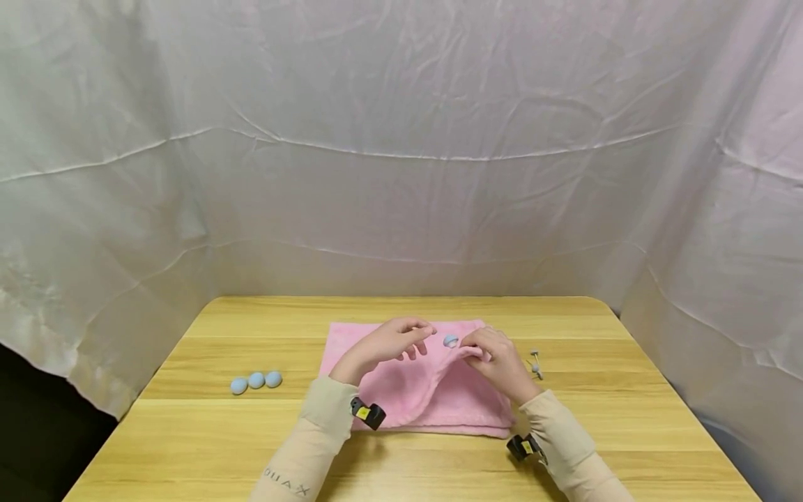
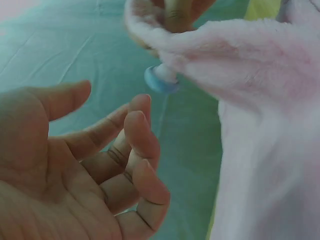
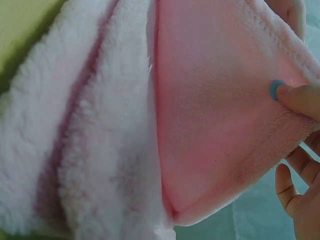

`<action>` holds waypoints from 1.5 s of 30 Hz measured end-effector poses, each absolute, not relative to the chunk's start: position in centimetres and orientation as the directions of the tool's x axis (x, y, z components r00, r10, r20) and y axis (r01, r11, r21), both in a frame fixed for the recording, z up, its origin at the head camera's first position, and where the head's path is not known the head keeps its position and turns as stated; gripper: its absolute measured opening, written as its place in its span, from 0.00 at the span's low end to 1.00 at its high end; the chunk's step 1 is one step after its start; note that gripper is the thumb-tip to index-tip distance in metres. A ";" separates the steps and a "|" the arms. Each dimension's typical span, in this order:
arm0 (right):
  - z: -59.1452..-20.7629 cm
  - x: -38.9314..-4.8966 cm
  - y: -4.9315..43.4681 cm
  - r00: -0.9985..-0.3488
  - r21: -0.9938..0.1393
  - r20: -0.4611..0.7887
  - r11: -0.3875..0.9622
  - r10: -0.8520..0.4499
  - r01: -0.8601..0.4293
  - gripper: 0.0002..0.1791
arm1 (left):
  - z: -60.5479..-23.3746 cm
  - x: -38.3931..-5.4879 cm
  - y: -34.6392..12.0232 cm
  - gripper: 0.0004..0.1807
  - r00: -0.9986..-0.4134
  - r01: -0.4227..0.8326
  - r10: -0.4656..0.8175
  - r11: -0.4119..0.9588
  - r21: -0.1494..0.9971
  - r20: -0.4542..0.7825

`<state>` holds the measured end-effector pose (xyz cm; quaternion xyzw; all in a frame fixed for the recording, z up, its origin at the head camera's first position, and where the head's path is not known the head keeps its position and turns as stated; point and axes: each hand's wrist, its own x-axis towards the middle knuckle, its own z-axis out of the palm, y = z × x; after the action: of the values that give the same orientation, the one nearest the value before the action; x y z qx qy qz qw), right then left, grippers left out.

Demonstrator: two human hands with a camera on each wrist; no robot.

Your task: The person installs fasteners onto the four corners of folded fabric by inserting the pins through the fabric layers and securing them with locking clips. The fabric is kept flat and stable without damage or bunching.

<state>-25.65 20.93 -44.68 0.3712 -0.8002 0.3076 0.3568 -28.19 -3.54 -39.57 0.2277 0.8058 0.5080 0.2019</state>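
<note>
On my head feed the pink cloth (image 1: 401,390) lies folded mid-tabletop (image 1: 188,446), nearer the far edge, w/ one corner lifted. The R hand (image 1: 498,359) pinches that corner btwn thumb and fingers; its thumb tip sits against a small blue disc (image 3: 275,90) on one face. A blue cap (image 1: 450,341) sits at the corner on the other face, a tuft poking into it, so I'd call that fastener on or nearly on, tho I can't confirm it's locked. The L hand (image 1: 395,340) is just beside, fingers loosely bent, thumb spread apart, holding nothing. Left over, afaict: three loose caps (image 1: 256,380) in a row toward the tabletop's L edge, plus some pins (image 1: 535,369) just R of the cloth, too small to count. So approx one corner's worth done, rest to go.
</note>
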 end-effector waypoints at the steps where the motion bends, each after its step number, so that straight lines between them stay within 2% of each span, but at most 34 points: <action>1: -44.7 -25.6 20.9 -0.470 -0.227 0.799 0.536 -0.374 -0.813 0.16 | -39.5 -28.1 -3.9 0.21 -0.816 0.174 0.572 0.377 0.910 -0.081; 8: -44.7 -25.6 20.9 -0.486 -0.236 0.793 0.550 -0.368 -0.801 0.17 | -39.2 -27.1 -5.4 0.18 -0.839 0.273 0.542 0.337 0.901 0.051; 11: -44.7 -25.6 20.9 -0.496 -0.243 0.786 0.553 -0.369 -0.797 0.17 | -39.2 -26.5 -5.0 0.17 -0.848 0.345 0.515 0.360 0.866 0.124; 14: -44.6 -25.5 20.9 -0.507 -0.251 0.778 0.555 -0.372 -0.793 0.17 | -39.6 -26.0 -3.8 0.16 -0.835 0.435 0.516 0.404 0.805 0.193; 19: -44.6 -25.5 21.1 -0.500 -0.253 0.782 0.544 -0.372 -0.800 0.17 | -40.2 -25.1 -1.2 0.16 -0.793 0.537 0.563 0.468 0.702 0.231; 21: -44.6 -25.6 21.1 -0.493 -0.250 0.785 0.535 -0.376 -0.807 0.17 | -40.3 -24.6 -0.4 0.14 -0.794 0.552 0.560 0.500 0.667 0.237; 27: -44.6 -25.7 20.9 -0.495 -0.259 0.778 0.521 -0.387 -0.813 0.15 | -40.5 -23.7 0.5 0.07 -0.819 0.553 0.499 0.555 0.622 0.283; 32: -44.2 -25.6 21.1 -0.533 -0.297 0.753 0.523 -0.387 -0.799 0.15 | -40.4 -23.8 0.3 0.05 -0.831 0.545 0.457 0.561 0.623 0.316; 38: -42.8 -25.5 22.5 -0.618 -0.342 0.699 0.591 -0.360 -0.731 0.17 | -40.2 -24.7 -0.5 0.05 -0.851 0.510 0.410 0.502 0.698 0.327; 45: -41.8 -25.3 26.2 -0.693 -0.354 0.677 0.716 -0.248 -0.602 0.17 | -40.5 -26.3 -2.7 0.11 -0.912 0.375 0.320 0.387 0.842 0.258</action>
<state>-25.34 26.19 -41.80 0.2432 -0.8737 0.2883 0.3073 -26.32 -2.73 -40.54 0.2086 0.8325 0.5126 -0.0267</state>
